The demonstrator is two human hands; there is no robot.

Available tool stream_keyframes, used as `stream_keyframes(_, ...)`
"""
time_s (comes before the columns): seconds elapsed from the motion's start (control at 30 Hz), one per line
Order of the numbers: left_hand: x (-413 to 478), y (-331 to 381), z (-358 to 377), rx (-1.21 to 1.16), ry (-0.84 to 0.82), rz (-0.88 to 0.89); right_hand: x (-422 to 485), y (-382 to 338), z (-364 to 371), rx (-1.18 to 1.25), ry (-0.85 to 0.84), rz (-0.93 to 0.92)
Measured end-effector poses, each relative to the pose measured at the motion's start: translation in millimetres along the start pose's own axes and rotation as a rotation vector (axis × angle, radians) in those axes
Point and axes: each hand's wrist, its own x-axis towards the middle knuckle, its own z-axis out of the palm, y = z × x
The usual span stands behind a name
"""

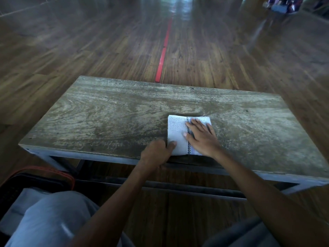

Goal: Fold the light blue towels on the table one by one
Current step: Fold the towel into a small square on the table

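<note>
A light blue towel (pixel 177 130), folded into a small rectangle with a dark checkered stripe, lies near the front edge of the worn wooden table (pixel 106 111). My right hand (pixel 202 135) lies flat on its right half, fingers straight and spread, pressing it down. My left hand (pixel 157 153) is at the towel's near left corner by the table edge, fingers curled, with the thumb on the cloth; the fingers seem to pinch that corner.
Light blue cloth (pixel 46 216) fills a dark basket with an orange rim (pixel 41 172) at the lower left, beside my knee. A red line (pixel 162 56) runs along the wooden floor beyond the table. Blurred objects (pixel 283 4) sit far back right.
</note>
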Motion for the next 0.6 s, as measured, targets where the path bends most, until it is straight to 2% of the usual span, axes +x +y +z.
stream_keyframes(0.1,1,5,-8,0.204,0.185,-0.011,-6,7,-23,0.5,0.113,0.059)
stream_keyframes(0.2,6,20,-12,0.188,0.372,0.088,-30,17,-37,0.583,0.388,0.179)
stream_keyframes(0.27,14,30,-5,0.182,0.413,0.259,-48,25,-36,0.6,0.447,0.286)
stream_keyframes(0.37,27,31,17,0.363,0.296,0.406,-70,35,-29,0.521,0.323,0.388)
stream_keyframes(0.47,35,21,35,0.462,0.159,0.39,-85,44,-17,0.453,0.225,0.44)
stream_keyframes(0.6,40,18,42,0.531,0.102,0.357,-93,50,-6,0.419,0.204,0.402)
